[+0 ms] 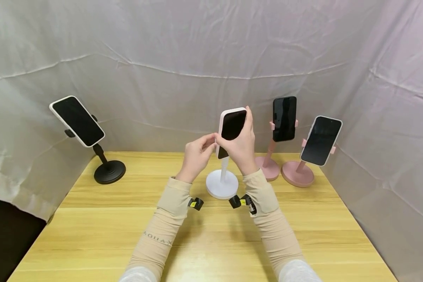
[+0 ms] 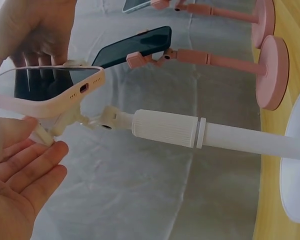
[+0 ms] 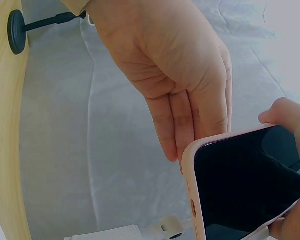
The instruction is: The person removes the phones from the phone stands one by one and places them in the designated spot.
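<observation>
A phone in a pale pink case (image 1: 232, 124) stands upright at the head of a white phone stand (image 1: 222, 184). With thumb and fingers on opposite edges, my right hand (image 1: 242, 145) grips the phone across its screen. My left hand (image 1: 197, 154) is at the phone's left edge. In the left wrist view its thumb and fingers pinch the stand's cream clamp arm (image 2: 44, 135) just under the phone. The right wrist view has the phone (image 3: 240, 180) close up, with my left hand's fingers partly hidden behind it.
To the left, a black stand (image 1: 109, 172) bears a white-cased phone (image 1: 79, 121). On the right, two pink stands (image 1: 297, 174) hold a black phone (image 1: 284, 117) and a light-cased phone (image 1: 321, 140). Grey cloth (image 1: 162, 98) hangs around the wooden table (image 1: 127, 223).
</observation>
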Available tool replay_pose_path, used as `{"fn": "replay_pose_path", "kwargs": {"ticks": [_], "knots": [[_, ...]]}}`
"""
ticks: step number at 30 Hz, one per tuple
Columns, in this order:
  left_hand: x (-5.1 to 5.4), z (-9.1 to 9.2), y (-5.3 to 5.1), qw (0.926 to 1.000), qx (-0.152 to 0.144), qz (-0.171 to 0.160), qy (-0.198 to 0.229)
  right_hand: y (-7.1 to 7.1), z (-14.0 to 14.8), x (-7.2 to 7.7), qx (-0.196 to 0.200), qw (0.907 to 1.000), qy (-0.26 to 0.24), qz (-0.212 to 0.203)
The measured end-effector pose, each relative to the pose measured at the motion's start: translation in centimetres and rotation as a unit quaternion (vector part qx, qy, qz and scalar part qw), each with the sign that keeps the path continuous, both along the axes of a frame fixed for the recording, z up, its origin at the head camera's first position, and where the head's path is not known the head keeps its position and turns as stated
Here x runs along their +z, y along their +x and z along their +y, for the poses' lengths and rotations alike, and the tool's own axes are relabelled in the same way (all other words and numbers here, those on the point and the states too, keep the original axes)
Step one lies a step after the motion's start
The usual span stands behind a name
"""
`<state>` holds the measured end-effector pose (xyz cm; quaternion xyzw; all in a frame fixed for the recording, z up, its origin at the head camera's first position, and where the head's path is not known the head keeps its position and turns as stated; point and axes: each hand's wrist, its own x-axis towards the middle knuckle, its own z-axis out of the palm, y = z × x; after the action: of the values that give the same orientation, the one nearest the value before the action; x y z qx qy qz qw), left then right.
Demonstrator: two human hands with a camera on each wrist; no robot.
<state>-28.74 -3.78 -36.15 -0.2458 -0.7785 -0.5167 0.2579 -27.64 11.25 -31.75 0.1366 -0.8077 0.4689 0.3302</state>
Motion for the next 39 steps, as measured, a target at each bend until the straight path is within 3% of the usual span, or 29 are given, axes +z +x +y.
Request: {"fn": "replay_pose_path", "kwargs": {"ticks": [8, 20, 32, 39], "knots": [[0.3, 0.1, 0.2, 0.9993, 0.017, 0.003, -0.034, 0.0, 0.1, -0.2, 0.010, 0.9999, -0.011, 0.004], [0.1, 0.1, -0.2, 0.9995, -0.012, -0.025, 0.017, 0.1, 0.1, 0.4, 0.006, 0.9986, -0.042, 0.033], [0.1, 0.0, -0.1, 0.9986, -0.012, -0.043, 0.027, 1.9, 1.4, 2.1, 0.017, 0.9952, -0.071, 0.066], [0.1, 0.1, -0.1, 0.9971, -0.019, -0.061, 0.041, 2.7, 3.4, 1.6, 0.005, 0.9948, -0.079, 0.064]]}}
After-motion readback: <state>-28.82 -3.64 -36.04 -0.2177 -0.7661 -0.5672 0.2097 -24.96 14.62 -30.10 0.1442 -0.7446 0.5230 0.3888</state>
